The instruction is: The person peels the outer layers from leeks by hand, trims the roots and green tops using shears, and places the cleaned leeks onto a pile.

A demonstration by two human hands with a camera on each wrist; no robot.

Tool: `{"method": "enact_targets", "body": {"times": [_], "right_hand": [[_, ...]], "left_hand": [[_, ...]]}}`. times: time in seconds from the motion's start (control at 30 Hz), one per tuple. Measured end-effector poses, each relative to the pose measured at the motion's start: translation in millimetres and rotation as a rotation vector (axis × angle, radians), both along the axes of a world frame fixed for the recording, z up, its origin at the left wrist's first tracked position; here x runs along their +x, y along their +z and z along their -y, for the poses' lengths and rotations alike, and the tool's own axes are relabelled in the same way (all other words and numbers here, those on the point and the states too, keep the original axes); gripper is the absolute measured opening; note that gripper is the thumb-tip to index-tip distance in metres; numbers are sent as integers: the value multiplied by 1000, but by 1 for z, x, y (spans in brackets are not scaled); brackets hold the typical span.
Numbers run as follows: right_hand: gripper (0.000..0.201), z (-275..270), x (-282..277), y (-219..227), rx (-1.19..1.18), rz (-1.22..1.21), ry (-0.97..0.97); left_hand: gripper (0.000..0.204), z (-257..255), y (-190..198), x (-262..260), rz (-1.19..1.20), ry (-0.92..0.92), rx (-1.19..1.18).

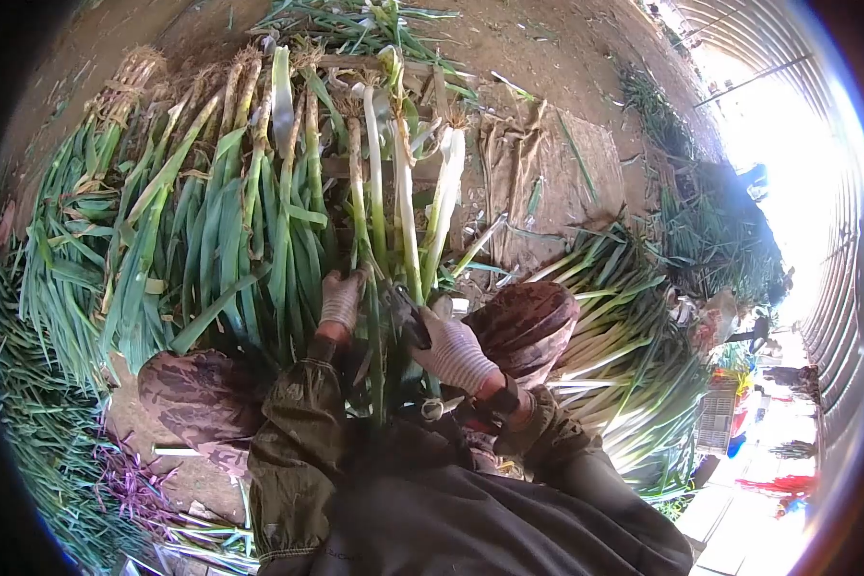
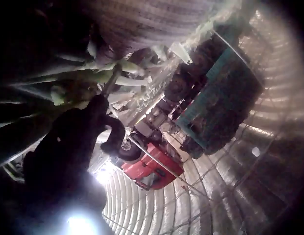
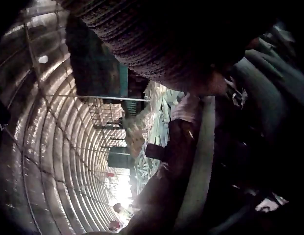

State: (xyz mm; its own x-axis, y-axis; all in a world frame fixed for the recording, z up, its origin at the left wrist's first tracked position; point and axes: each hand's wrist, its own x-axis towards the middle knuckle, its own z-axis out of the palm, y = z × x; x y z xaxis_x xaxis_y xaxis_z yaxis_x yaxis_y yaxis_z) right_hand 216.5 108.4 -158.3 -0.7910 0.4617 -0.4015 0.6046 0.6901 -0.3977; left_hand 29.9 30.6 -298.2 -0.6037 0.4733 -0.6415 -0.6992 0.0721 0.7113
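Observation:
My left hand [image 1: 344,300], in a striped knit glove, grips a large green onion [image 1: 358,182] below its brown-skinned shaft. The leaves of that onion hang down between my forearms. My gloved right hand [image 1: 451,350] holds a dark gun-shaped tool [image 1: 408,315] close to the onion's right side. In the left wrist view the tool [image 2: 68,147] shows a curved trigger-like part and a narrow nozzle. Just beyond my right hand lie white, clean-looking green onions [image 1: 444,192], roots pointing away. Both palms are hidden, and the right wrist view is mostly dark.
Brown-skinned green onions [image 1: 211,192] lie in a thick row on the left. A pile of pale-stemmed ones [image 1: 614,355] spreads beyond my right knee [image 1: 523,322]. Brown sacking [image 1: 557,163] covers the ground ahead. A red-cabbed vehicle [image 2: 154,169] stands under the ribbed roof.

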Motion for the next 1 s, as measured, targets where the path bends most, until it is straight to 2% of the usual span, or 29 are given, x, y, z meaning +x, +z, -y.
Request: {"method": "enact_targets", "body": {"times": [0.1, 0.2, 0.33, 0.4, 0.43, 0.53, 0.63, 0.7, 0.83, 0.93, 1.0], "right_hand": [[69, 9, 9, 9, -46, 74, -15], [67, 9, 5, 8, -28, 81, -30], [64, -3, -16, -1, 39, 75, -8], [62, -11, -30, 0, 99, 89, 29], [59, -15, -38, 2, 45, 112, -16], [55, -27, -60, 4, 58, 109, -45], [52, -43, -84, -1, 74, 94, -54], [47, -53, -94, -19, 116, -3, -46], [46, -69, -123, -24, 111, -7, -43], [46, -81, -143, -28, 131, -44, -64], [46, -89, -155, -28, 118, -45, -69]], "left_hand": [[35, -4, -18, 1, -144, 12, 72], [16, -6, -10, 7, -132, 94, 121], [20, 2, 2, 4, -69, 6, 116], [27, 1, -10, 4, -23, 66, 271], [30, 0, -15, 3, 0, 96, 348], [37, -3, -10, -3, -77, -74, -86], [39, -3, -22, -2, -108, -12, 119], [41, -2, -16, 2, -115, 13, 143], [43, -2, -16, 1, -81, 3, 187], [41, -1, -5, 3, -107, 3, 170], [32, -2, -2, 5, -82, 19, 156]]}}
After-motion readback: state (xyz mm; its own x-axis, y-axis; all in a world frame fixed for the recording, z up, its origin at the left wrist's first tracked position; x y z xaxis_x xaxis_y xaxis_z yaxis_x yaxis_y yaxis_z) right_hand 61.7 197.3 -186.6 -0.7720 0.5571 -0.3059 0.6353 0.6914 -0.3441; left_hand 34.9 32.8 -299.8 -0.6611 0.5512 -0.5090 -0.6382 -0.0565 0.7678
